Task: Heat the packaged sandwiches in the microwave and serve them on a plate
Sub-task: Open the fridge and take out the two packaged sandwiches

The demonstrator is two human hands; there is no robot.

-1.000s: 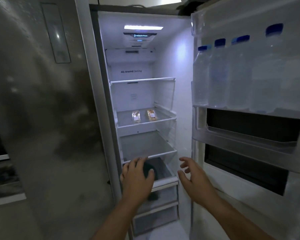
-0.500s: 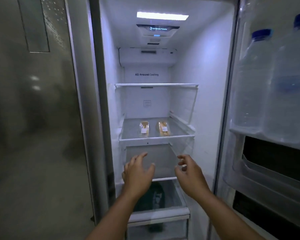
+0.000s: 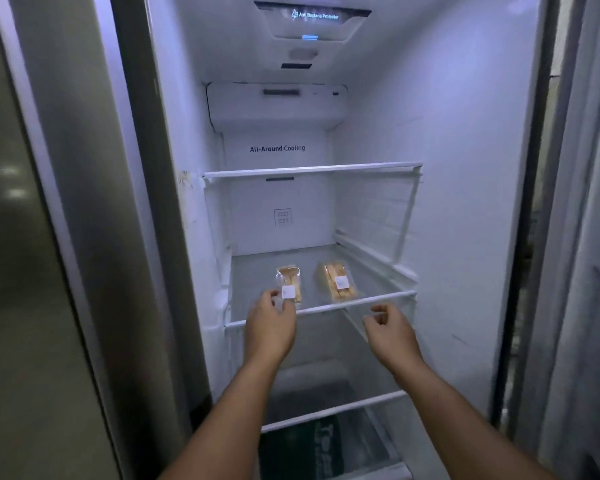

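Inside the open refrigerator (image 3: 465,168), the middle glass shelf (image 3: 378,297) serves as the landmark: two packaged sandwiches lie flat on it, side by side but apart, each in clear wrap with a small white label. The left sandwich pack (image 3: 289,284) sits toward the shelf's front edge, left of centre, and the right sandwich pack (image 3: 339,282) lies just right of centre, angled slightly, its near end close to the shelf's white front rail. The left hand (image 3: 270,329) reaches over that front rail, its fingers spread loosely with the fingertips at the near end of the left sandwich pack; whether they already touch the wrap cannot be told, and nothing is clasped. The right hand (image 3: 390,332) hovers just in front of and slightly below the shelf's front rail, toward its right end, fingers curled loosely inward and holding nothing, apart from the right sandwich pack. Above the middle glass shelf, an upper shelf (image 3: 312,169) spans the compartment, and the rear wall between them carries the words "All-Around Cooling". Below the middle glass shelf sits a lower shelf (image 3: 333,408), and beneath that a clear drawer (image 3: 378,441) holds a dark green package (image 3: 302,448) with pale lettering too blurred to read. Left of the shelf, past the compartment's wall, stands the closed steel door (image 3: 32,271) of the neighbouring side.
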